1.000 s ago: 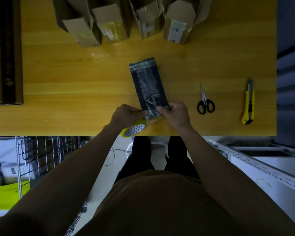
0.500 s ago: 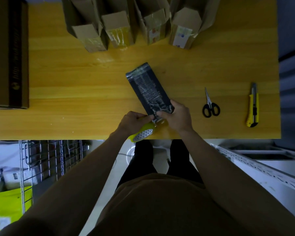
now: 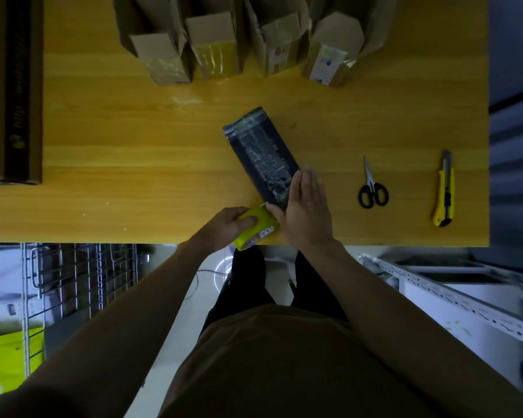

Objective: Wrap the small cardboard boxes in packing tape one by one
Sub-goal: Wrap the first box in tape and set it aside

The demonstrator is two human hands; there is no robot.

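A dark, long box (image 3: 261, 155) wrapped in shiny clear tape lies slanted on the yellow wooden table (image 3: 133, 140), its near end towards me. My left hand (image 3: 227, 226) grips a yellow-green roll of packing tape (image 3: 255, 229) at the box's near end, close to the table's front edge. My right hand (image 3: 304, 212) lies flat, fingers together, against the near right side of the box, its thumb touching the roll. Several brown cardboard boxes (image 3: 215, 40), some with tape on them, stand in a row at the table's far edge.
Black-handled scissors (image 3: 372, 188) and a yellow utility knife (image 3: 444, 191) lie to the right of the box. A large brown carton (image 3: 11, 86) fills the table's left end. Below the front edge are a wire rack (image 3: 73, 273) and a white metal shelf (image 3: 465, 297).
The box's far end has swung left, so it lies more slanted. My right hand went from pinching the near end to lying flat along the box. The roll has turned up in my left hand.
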